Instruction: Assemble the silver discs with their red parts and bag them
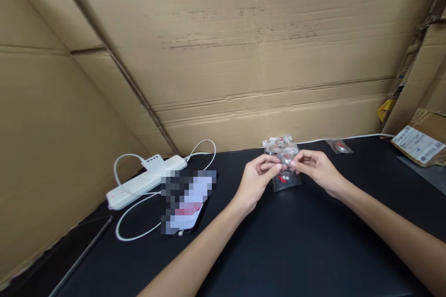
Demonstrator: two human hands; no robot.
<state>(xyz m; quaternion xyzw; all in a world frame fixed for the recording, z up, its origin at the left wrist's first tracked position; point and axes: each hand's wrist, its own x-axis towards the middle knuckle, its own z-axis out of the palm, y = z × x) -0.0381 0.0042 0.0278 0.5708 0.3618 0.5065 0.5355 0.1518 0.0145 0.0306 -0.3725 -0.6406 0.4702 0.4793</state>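
My left hand [255, 180] and my right hand [318, 171] meet over a small pile of clear plastic bags. Thumb and fingers of each are pinched together on the near edge of one small clear bag [286, 157], from opposite sides. Its contents are partly hidden by my fingertips. Just below my fingers, another clear bag [287, 182] with a red piece inside lies on the table. More crinkled bags [280, 141] with red bits are heaped behind, against the cardboard.
A black table [306, 246] stands before a cardboard wall [244, 55]. To the left are a white power strip [134, 185], looped white cables and a phone [195, 204]. Rightward lie a separate clear bag [339, 146] and a labelled brown package [420, 144].
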